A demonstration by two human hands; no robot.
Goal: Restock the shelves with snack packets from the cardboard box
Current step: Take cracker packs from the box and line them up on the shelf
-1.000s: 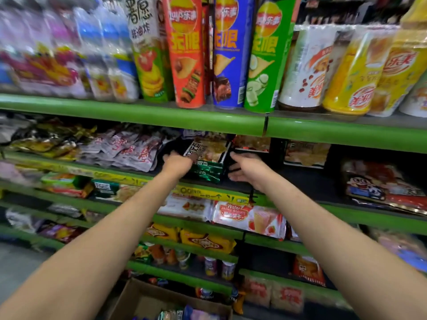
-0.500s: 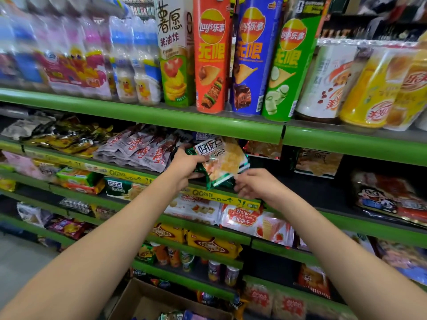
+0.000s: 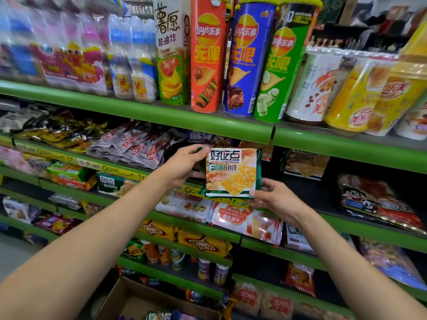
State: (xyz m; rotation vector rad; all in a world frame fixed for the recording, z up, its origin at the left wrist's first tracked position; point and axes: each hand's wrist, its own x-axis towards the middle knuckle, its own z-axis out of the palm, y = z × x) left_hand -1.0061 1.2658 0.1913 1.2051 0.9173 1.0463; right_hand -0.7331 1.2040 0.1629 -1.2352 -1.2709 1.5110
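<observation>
A green-edged biscuit packet (image 3: 233, 173) with golden crackers printed on it is held upright in front of the second green shelf (image 3: 129, 170). My left hand (image 3: 184, 168) grips its upper left edge, thumb on top. My right hand (image 3: 275, 198) pinches its lower right corner from below. The open cardboard box (image 3: 129, 301) sits on the floor at the bottom centre, with a few colourful packets showing inside.
The top shelf (image 3: 208, 122) carries tall chip tubes (image 3: 208, 56), small bottles and cups. Grey and red packets (image 3: 134, 146) lie left of my hands. A dark open stretch of shelf (image 3: 307, 192) lies to the right, then a red cartoon packet (image 3: 379, 204). Lower shelves hold wafers and cans.
Both hands have pulled the biscuit packet out from the shelf and turned it upright, face toward me. My right hand, which held nothing before, now pinches its lower corner.
</observation>
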